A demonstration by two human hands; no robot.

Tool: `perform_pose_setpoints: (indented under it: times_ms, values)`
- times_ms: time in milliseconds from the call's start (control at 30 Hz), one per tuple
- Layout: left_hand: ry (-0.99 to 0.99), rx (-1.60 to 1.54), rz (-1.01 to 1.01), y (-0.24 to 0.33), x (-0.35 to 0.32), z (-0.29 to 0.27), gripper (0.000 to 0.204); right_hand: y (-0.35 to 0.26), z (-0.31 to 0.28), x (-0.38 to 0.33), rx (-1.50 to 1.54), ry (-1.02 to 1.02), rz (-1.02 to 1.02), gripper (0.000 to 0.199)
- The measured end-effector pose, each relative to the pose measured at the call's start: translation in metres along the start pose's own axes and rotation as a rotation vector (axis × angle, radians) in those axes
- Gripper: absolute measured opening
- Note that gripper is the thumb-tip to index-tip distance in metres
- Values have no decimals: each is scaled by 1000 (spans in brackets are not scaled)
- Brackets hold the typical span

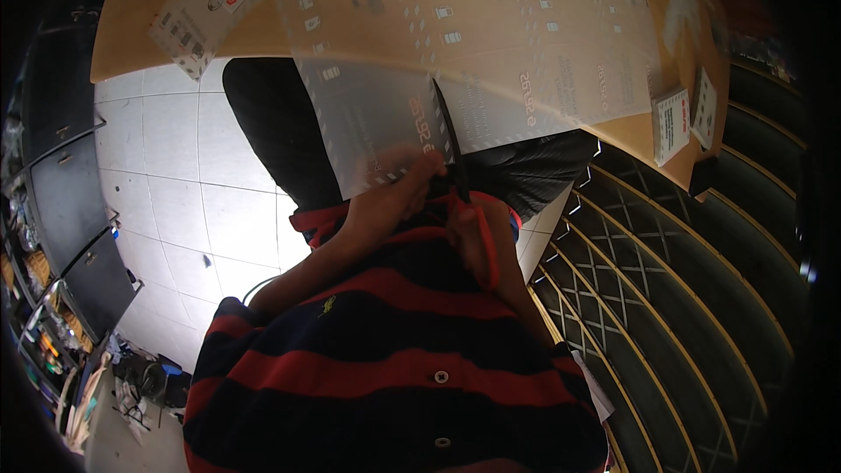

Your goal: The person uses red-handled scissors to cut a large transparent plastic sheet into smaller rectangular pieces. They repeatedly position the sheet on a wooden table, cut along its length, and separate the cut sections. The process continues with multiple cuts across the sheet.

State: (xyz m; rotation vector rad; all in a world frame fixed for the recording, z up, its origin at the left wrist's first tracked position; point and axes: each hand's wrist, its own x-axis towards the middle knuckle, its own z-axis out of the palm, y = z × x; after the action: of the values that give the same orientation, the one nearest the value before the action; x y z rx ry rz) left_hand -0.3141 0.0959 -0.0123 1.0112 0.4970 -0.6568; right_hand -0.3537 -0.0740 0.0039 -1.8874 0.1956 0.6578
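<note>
A large see-through plastic sheet with white printed rows lies over the table and hangs past its near edge above my lap. My left hand pinches the near edge of this sheet, left of the scissors. In my right hand is a pair of scissors with orange-red handles and dark blades. Their blades point away from me, along a line between two printed strips of the sheet. Whether the blades are closed cannot be told.
The brown table carries a small printed clear packet at its left. Two small printed packs, a white one and another, stand at its right edge. Dark cabinets line the left; a folding metal lattice stands on the right.
</note>
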Motion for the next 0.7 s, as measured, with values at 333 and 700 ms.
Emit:
perform_pose_setpoints:
  times_ms: [333, 700]
  values:
    - [19, 136, 3, 0, -7, 1, 28, -7, -1, 3, 25, 4, 53, 17]
    - [4, 86, -66, -8, -13, -5, 26, -8, -4, 4, -36, -8, -22, 17]
